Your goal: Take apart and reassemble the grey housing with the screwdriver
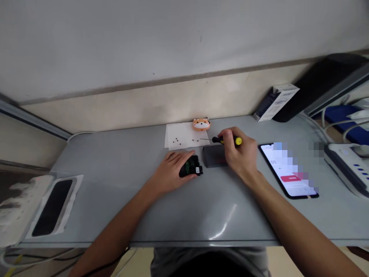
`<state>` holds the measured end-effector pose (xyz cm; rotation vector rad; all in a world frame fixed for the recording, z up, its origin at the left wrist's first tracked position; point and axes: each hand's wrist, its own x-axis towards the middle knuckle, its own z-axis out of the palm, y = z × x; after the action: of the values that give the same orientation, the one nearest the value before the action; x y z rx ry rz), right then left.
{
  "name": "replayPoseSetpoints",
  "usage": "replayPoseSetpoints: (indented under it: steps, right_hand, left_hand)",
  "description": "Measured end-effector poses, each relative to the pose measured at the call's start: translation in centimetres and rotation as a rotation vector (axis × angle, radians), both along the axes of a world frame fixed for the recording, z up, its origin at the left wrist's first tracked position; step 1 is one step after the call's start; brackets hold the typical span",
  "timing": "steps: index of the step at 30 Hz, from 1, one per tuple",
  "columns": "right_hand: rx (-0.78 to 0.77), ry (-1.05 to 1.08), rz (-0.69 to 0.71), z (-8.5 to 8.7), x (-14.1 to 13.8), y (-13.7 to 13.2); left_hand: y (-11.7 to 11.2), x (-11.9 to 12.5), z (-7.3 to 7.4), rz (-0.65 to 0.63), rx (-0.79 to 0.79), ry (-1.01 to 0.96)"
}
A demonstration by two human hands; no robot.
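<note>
My left hand [173, 171] grips a small black device [192, 166] with a green circuit board showing and a white label on it, resting on the grey table. My right hand [240, 152] holds a yellow and black screwdriver [220, 140], its thin shaft pointing left. The tip is over or on the right part of some white paper [186, 132], near several tiny dark screws [177, 141]. Beneath the right hand lies a flat dark grey box [213, 157], partly hidden by it. An orange animal-faced case [201, 124] sits at the paper's back edge.
A lit phone [288, 171] lies right of my right hand, and a power strip [350, 167] stands beyond it. A white box [276, 102] leans by a black cylinder [319, 84]. At the left are a dark phone [53, 207] and another power strip [25, 209].
</note>
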<state>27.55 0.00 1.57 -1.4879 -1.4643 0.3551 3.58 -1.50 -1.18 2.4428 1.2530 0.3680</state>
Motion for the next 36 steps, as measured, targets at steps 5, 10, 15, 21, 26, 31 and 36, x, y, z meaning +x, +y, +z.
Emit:
replayPoseSetpoints:
  steps: [5, 10, 15, 21, 26, 31, 36]
  right_hand:
    - [-0.048, 0.002, 0.023, -0.5, 0.0, 0.3]
    - [-0.060, -0.015, 0.027, -0.5, -0.1, 0.3]
    - [0.028, 0.100, -0.033, -0.2, 0.1, 0.1]
    - [0.291, 0.325, -0.147, -0.1, 0.1, -0.4]
    - [0.266, 0.489, -0.148, -0.1, -0.1, -0.8]
    - [0.182, 0.626, -0.128, 0.2, -0.5, -1.0]
    - [0.151, 0.605, -0.122, 0.1, -1.2, -1.1]
  left_hand:
    - [0.1, 0.0, 0.1, -0.010, -0.013, -0.004]
    - [0.0, 0.0, 0.3, -0.017, -0.004, 0.004]
    - [-0.1, 0.0, 0.2, -0.027, 0.028, 0.012]
    - [0.0, 0.0, 0.0, -0.034, 0.054, 0.000]
    - [0.0, 0.1, 0.0, -0.024, 0.058, -0.031]
    - [-0.1, -0.1, 0.0, -0.005, 0.132, -0.139]
    - [-0.1, -0.1, -0.1, 0.054, 0.292, -0.354]
